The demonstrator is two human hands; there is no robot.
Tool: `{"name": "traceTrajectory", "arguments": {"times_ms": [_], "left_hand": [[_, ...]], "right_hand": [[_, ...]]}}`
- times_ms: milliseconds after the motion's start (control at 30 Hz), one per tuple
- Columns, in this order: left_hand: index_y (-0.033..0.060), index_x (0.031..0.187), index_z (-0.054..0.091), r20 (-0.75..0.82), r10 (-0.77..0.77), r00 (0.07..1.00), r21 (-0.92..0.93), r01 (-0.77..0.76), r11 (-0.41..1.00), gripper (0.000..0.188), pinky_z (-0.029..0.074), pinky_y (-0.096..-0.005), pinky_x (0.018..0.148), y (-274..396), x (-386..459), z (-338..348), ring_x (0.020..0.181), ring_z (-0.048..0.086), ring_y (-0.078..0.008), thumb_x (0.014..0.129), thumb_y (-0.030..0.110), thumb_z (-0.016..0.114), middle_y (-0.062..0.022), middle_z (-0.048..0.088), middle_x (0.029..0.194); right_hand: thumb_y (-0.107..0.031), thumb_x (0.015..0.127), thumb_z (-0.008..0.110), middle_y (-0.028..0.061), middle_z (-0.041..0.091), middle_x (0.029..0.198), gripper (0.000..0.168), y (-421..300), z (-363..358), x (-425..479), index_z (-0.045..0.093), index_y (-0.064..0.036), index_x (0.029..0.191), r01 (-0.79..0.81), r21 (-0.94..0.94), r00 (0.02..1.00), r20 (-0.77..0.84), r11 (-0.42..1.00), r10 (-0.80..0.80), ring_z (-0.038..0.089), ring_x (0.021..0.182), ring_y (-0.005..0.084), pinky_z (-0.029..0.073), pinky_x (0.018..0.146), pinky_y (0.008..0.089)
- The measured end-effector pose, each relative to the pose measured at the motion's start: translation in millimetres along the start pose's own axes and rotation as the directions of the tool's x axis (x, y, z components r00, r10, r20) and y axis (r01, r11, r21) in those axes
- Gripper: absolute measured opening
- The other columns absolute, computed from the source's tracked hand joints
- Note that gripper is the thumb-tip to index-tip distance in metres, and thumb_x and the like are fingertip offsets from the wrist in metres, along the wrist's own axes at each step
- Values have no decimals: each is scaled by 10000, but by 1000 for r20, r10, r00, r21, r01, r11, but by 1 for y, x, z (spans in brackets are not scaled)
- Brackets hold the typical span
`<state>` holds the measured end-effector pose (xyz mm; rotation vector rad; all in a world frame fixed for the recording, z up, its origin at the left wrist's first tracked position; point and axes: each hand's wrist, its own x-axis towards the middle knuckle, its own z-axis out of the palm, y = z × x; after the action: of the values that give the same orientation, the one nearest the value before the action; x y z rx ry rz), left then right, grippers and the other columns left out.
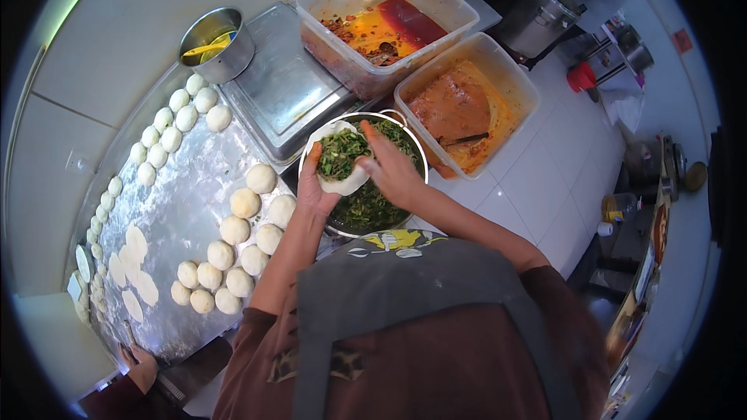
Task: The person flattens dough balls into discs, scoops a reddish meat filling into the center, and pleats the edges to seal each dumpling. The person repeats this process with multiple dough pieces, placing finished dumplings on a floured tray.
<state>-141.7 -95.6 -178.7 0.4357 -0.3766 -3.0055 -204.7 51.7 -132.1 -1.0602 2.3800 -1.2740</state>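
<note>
My left hand [316, 184] holds a round dough wrapper [345, 186] from its left side, with a heap of chopped green leafy filling [341, 154] on it. At the wrapper's right edge is my right hand [392, 168], its index finger stretched out and its thumb touching the rim. Both hands are above a steel bowl [425, 170] of chopped greens [370, 205]. Left of the bowl, filled round buns [234, 229] stand in a group on the floured metal worktop [192, 201].
Past the bowl are a lidded metal tray [286, 76], a steel pot [224, 61] and two plastic tubs [388, 73] [467, 105] of reddish filling. More buns [187, 118] and flat wrappers [133, 262] lie on the worktop. A co-worker's hand [140, 361] is at its near left edge.
</note>
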Motion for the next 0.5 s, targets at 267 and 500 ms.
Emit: {"name": "traceTrajectory", "arguments": {"times_ms": [267,500], "left_hand": [[33,1171,498,-34,19,999,73,-17,997,360,453,-359,882,-14,2,10,996,569,-218,885,250,520,-105,580,1114],[36,1120,529,-105,-27,994,71,34,997,307,477,-337,837,-16,6,-3,940,587,-205,862,201,557,-94,603,1050]], "right_hand": [[-249,840,540,264,298,1345,652,-12,13,-2,252,101,1307,108,-164,994,-12,980,-112,246,1288,371,222,1056,388],[-187,845,524,282,289,1341,606,-20,15,-6,254,83,1316,104,-128,994,35,986,-100,269,1268,390,232,1051,395]]}}
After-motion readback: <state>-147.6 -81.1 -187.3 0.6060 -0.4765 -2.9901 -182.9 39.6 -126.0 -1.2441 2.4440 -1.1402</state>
